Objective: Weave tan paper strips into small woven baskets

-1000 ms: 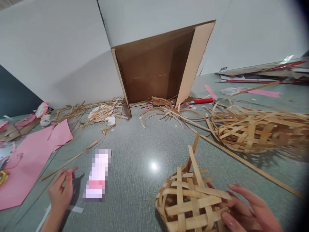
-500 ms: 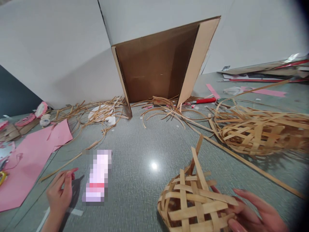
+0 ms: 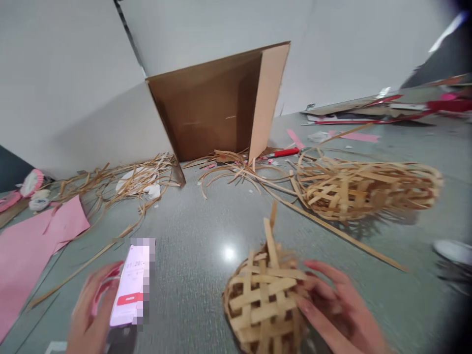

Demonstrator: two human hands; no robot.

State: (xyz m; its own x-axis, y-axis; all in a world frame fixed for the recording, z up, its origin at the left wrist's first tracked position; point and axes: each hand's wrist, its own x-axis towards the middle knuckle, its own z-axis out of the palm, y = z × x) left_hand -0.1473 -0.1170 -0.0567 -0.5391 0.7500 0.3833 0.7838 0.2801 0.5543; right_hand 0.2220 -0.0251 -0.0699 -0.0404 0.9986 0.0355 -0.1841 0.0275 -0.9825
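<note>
A small woven basket (image 3: 263, 300) of flat tan strips stands at the lower middle, with strip ends sticking up from its top. The thumb and fingers of my right hand (image 3: 332, 305) grip its right side. At the lower left my left hand (image 3: 94, 307) is beside a lit phone (image 3: 131, 285) that lies on the table. Its fingers are curved and spread apart near the phone's left edge, and nothing shows between them. The hand is somewhat blurred.
A cardboard box (image 3: 206, 110) stands open against the wall. Loose strips (image 3: 143, 177) lie around its base. Farther right are a larger woven piece (image 3: 350, 191) and a red-handled tool (image 3: 285, 153). Pink paper (image 3: 29, 255) covers the left side. A long strip (image 3: 350, 238) crosses the right side.
The view has shifted to the right. My left hand has moved closer to the phone and its fingers have opened. The basket has turned in my right hand, showing more of its weave.
</note>
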